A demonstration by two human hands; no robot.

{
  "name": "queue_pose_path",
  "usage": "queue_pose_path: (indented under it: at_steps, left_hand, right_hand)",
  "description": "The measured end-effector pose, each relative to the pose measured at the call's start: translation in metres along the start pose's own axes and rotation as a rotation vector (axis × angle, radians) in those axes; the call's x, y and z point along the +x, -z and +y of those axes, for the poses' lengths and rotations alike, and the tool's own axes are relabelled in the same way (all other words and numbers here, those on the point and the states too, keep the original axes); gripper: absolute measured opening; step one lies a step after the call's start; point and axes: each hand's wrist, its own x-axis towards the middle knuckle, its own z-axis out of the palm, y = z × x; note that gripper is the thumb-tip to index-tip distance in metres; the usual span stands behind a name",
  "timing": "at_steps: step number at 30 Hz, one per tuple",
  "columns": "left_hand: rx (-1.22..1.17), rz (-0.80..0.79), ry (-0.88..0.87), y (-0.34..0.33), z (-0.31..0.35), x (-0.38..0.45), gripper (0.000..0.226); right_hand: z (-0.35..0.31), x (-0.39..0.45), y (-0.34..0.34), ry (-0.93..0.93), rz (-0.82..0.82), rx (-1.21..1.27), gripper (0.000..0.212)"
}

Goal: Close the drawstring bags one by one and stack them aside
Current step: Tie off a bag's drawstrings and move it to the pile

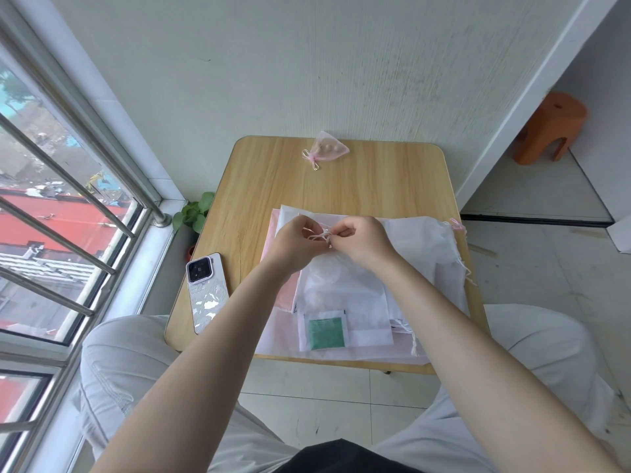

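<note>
A sheer white drawstring bag (336,281) lies in the middle of the small wooden table (375,175), on top of a pile of white and pink bags. My left hand (293,245) and my right hand (362,242) meet above its mouth, and each pinches the thin white drawstring (319,235). A closed pink bag (329,151) holding small round things lies alone at the far edge of the table. More white bags (430,247) are heaped on the right.
A phone (206,290) in a white case lies at the table's left edge. A packet with a green square (324,331) sits near the front. A potted plant (194,213) stands by the window; an orange stool (549,128) is at far right.
</note>
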Motion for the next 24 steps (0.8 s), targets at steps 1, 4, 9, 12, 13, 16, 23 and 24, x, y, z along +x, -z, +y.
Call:
queue_pose_path:
  at_steps: [1,4,9,12,13,16,23,24]
  left_hand:
    - [-0.007,-0.001,0.002,0.001,-0.001,0.000,0.026]
    - [-0.013,-0.010,0.003,0.002,-0.001,-0.002,0.027]
    - [0.010,-0.031,0.009,0.002,-0.001,-0.003,0.025]
    - [0.027,-0.042,0.015,0.003,-0.002,-0.002,0.023]
    - [0.031,-0.042,0.014,0.004,-0.002,-0.002,0.023]
    - [0.029,-0.035,0.007,0.004,-0.003,-0.003,0.023]
    - [0.007,-0.013,-0.010,0.000,0.000,-0.002,0.023]
    - [0.002,-0.007,-0.010,-0.001,0.000,-0.003,0.023]
  right_hand:
    - [0.001,0.000,0.000,-0.021,-0.002,0.047,0.004]
    - [0.002,-0.001,0.002,-0.079,-0.032,0.206,0.009]
    - [0.004,-0.002,0.008,-0.103,-0.138,0.343,0.016]
    - [0.006,0.000,0.010,-0.104,-0.171,0.333,0.015]
    - [0.006,0.000,0.011,-0.101,-0.174,0.316,0.016]
    - [0.005,0.003,0.010,-0.076,-0.161,0.138,0.015]
    - [-0.005,0.002,0.004,0.057,-0.094,-0.223,0.014]
    - [-0.006,0.001,0.004,0.072,-0.087,-0.256,0.016]
